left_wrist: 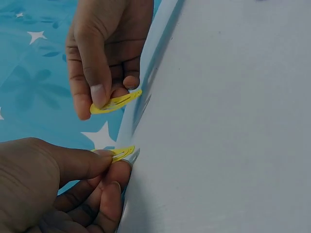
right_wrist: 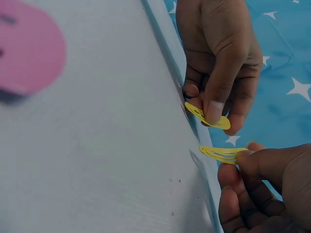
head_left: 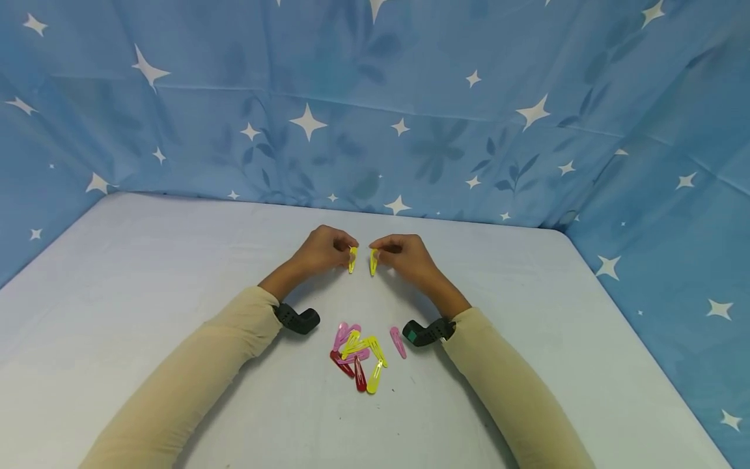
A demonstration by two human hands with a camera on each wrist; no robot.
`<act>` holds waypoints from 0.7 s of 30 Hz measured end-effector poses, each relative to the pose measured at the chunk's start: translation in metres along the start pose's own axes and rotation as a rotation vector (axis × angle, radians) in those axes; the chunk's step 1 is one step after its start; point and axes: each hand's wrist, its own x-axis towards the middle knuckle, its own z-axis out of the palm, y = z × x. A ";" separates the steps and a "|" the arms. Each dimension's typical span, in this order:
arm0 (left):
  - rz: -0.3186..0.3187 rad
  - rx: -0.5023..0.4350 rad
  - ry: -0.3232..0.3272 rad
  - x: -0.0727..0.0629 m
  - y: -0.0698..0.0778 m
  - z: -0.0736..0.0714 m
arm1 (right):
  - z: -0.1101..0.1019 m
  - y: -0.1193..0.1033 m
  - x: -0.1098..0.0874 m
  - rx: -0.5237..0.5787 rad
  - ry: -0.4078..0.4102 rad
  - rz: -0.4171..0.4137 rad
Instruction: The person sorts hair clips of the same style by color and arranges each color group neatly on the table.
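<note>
My left hand pinches a yellow snap hair clip between thumb and fingers. Facing it across a small gap, my right hand pinches a second yellow hair clip. Both clips point downward above the far middle of the table and stay apart. In the left wrist view, the left hand's clip is partly covered by the thumb. The right wrist view shows the right hand's clip with its slotted narrow end uncovered.
On the white table, nearer the body, lies a loose pile of hair clips: yellow, red and pink. A single pink clip lies right of it, beside the right wrist camera. A blue star-patterned curtain borders the table.
</note>
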 end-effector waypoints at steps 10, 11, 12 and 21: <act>0.030 0.057 0.036 0.007 -0.002 0.003 | 0.006 0.002 0.011 -0.023 0.032 0.005; 0.027 0.063 0.037 0.007 -0.002 0.003 | 0.007 0.002 0.013 -0.034 0.035 0.005; 0.026 0.069 0.038 0.007 -0.002 0.003 | 0.008 0.001 0.015 -0.046 0.037 0.005; 0.012 0.102 0.025 0.009 -0.002 0.003 | 0.012 -0.003 0.022 -0.119 0.022 0.054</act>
